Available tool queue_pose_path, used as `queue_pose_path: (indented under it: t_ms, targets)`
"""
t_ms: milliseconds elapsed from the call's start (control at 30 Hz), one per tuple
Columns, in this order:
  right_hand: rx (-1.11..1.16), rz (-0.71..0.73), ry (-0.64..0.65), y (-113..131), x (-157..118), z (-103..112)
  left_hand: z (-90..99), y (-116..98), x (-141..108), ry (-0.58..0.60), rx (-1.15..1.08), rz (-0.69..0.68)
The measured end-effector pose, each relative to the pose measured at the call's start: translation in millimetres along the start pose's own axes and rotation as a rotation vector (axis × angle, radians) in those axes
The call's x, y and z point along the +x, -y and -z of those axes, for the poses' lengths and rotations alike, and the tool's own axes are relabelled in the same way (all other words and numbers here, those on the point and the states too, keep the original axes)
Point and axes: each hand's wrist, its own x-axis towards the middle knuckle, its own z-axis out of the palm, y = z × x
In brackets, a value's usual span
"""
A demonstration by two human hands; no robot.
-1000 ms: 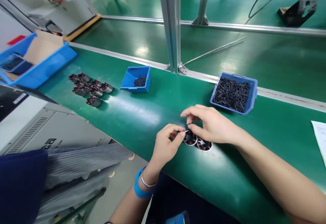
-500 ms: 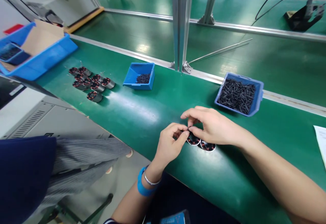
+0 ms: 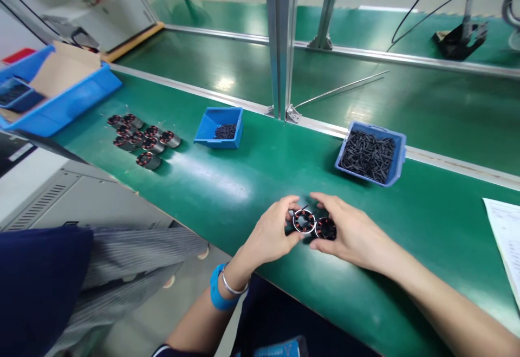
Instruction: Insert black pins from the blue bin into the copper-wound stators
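Note:
Two round motor parts with silver rims and copper windings stand side by side on the green bench. Around the left motor part (image 3: 304, 221) curve the thumb and fingers of my left hand (image 3: 271, 232), which wears a blue band and a silver bangle at the wrist. My right hand (image 3: 352, 232) wraps round the right motor part (image 3: 325, 228), thumb in front and fingers behind. A short dark piece sticks up at the back of the left part. Some of my fingertips are hidden behind the parts.
A blue bin of black tubes (image 3: 369, 154) stands behind my right hand. Further left are a smaller blue bin (image 3: 219, 128) and several motor parts (image 3: 148, 160). A metal post (image 3: 280, 43) rises behind. Paper (image 3: 504, 232) lies at the right. A person in striped trousers (image 3: 142, 254) is at the left.
My fingers have left their pinch at the top of the left motor part. My right hand has moved down round the right part; my left hand now curves round the left one.

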Motion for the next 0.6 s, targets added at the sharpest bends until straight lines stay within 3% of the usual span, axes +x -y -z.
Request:
queue_pose_path:
  t_ms: [133, 367, 500, 600]
  targets:
    - [-0.033, 0.047, 0.045, 15, 15, -14, -0.5, 8, -4, -0.047, -0.071, 0.000]
    - [-0.306, 0.133, 0.224, 34, 37, 1, -1.1, 14, -15, -0.163, -0.079, 0.013]
    - [-0.255, 0.260, 0.194, 33, 47, -5, -2.0, 18, -17, -0.152, -0.126, -0.026]
    - [-0.166, 0.348, 0.119, 21, 54, -4, 13.0, 25, -21, -0.220, -0.135, -0.101]
